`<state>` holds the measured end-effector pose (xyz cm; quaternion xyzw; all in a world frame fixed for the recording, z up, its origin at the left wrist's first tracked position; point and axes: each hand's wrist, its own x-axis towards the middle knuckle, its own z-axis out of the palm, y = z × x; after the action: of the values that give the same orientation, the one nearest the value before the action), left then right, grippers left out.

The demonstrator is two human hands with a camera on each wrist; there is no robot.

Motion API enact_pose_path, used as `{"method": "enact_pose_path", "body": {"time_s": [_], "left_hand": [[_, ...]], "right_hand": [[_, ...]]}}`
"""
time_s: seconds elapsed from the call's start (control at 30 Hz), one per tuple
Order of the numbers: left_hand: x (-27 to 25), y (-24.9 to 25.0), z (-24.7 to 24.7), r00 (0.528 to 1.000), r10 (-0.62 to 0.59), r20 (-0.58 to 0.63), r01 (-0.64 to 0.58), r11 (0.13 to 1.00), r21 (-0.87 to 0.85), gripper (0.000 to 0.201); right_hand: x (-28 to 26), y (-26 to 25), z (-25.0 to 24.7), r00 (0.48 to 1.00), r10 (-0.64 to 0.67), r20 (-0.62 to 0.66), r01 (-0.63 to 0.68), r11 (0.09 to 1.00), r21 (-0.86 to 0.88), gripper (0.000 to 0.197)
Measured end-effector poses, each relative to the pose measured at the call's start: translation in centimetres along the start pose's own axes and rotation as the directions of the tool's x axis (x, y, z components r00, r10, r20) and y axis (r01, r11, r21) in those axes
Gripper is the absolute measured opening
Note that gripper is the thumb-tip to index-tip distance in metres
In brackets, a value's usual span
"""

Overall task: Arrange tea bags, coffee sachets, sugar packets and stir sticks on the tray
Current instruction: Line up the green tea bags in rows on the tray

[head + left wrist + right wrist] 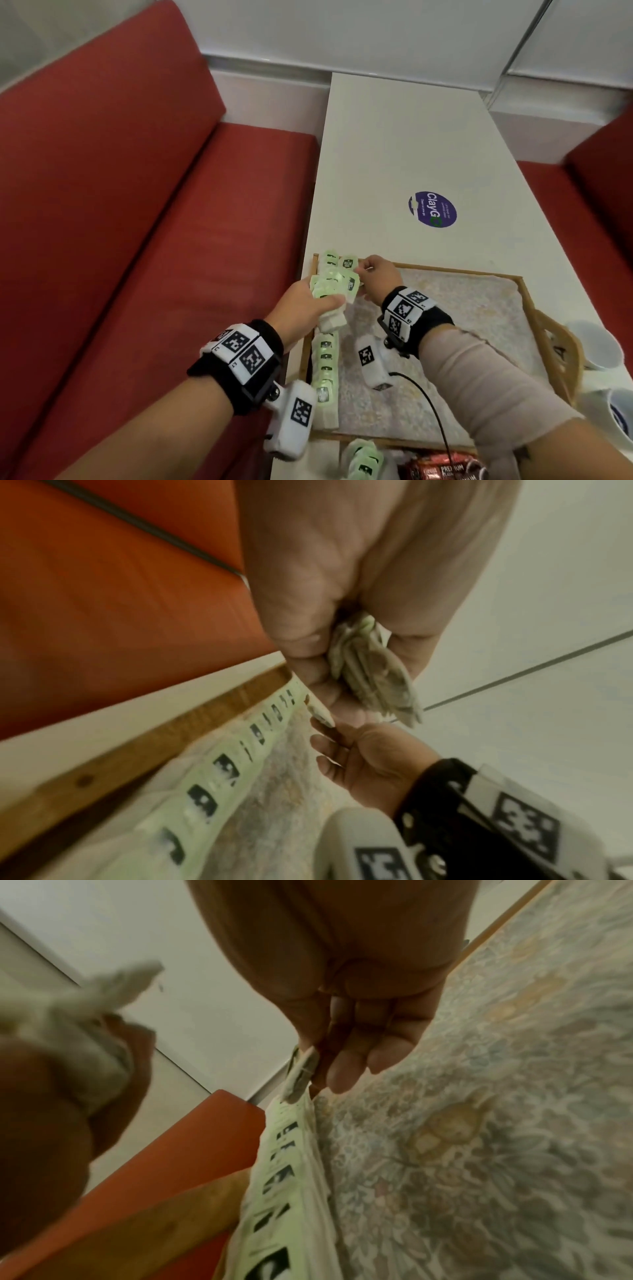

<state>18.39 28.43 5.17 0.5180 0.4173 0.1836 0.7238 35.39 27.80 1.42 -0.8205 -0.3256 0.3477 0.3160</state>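
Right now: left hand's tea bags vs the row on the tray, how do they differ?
The bunch of tea bags is gripped in the left hand, fanned and held above the tray; the row of tea bags lies overlapped along the tray's left rim. Both are pale green.

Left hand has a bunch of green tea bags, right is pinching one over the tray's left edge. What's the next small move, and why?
Probably lower the right hand and lay its pinched tea bag onto the far end of the row of tea bags along the tray's left rim. The row overlaps evenly, and the left hand grips a bunch of tea bags to feed it.
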Motion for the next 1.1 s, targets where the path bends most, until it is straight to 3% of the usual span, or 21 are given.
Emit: {"method": "enact_pose_path", "body": {"time_s": [0.13, 0.27, 0.4, 0.6, 0.77, 0.87, 1.1], "left_hand": [[0.4, -0.1, 0.7, 1.000, -0.009, -0.013, 0.008, 0.996, -0.090, 0.026], [0.8, -0.5, 1.1, 0.999, -0.036, -0.038, 0.031, 0.992, -0.123, 0.030], [0.9, -0.5, 1.6, 1.000, -0.020, -0.019, 0.018, 0.994, -0.106, 0.029], [1.3, -0.3, 2.1, 1.000, -0.020, -0.010, 0.020, 0.998, -0.057, 0.028], [1.5, 0.0, 2.0, 1.000, -0.007, -0.029, 0.006, 1.000, -0.013, 0.021], [1.7, 0.1, 2.0, 0.999, 0.000, -0.044, -0.001, 1.000, -0.011, 0.023], [1.9, 0.3, 1.9, 0.997, 0.004, -0.077, -0.007, 0.999, -0.037, 0.026]], "right_hand": [[1.0, 0.2, 0.5, 0.999, 0.008, -0.054, -0.010, 0.999, -0.036, 0.026], [1.3, 0.5, 0.6, 0.998, 0.044, -0.044, -0.044, 0.999, 0.003, 0.008], [1.6, 0.7, 0.4, 0.996, 0.093, -0.017, -0.092, 0.995, 0.044, 0.005], [2.0, 0.7, 0.6, 0.994, 0.104, -0.029, -0.104, 0.994, -0.015, 0.023], [2.0, 0.5, 0.7, 0.994, 0.101, -0.032, -0.103, 0.992, -0.066, 0.024], [1.9, 0.4, 0.6, 0.995, 0.099, -0.023, -0.100, 0.990, -0.102, 0.014], [1.8, 0.5, 0.6, 0.995, 0.089, -0.048, -0.093, 0.993, -0.077, 0.021]]}}
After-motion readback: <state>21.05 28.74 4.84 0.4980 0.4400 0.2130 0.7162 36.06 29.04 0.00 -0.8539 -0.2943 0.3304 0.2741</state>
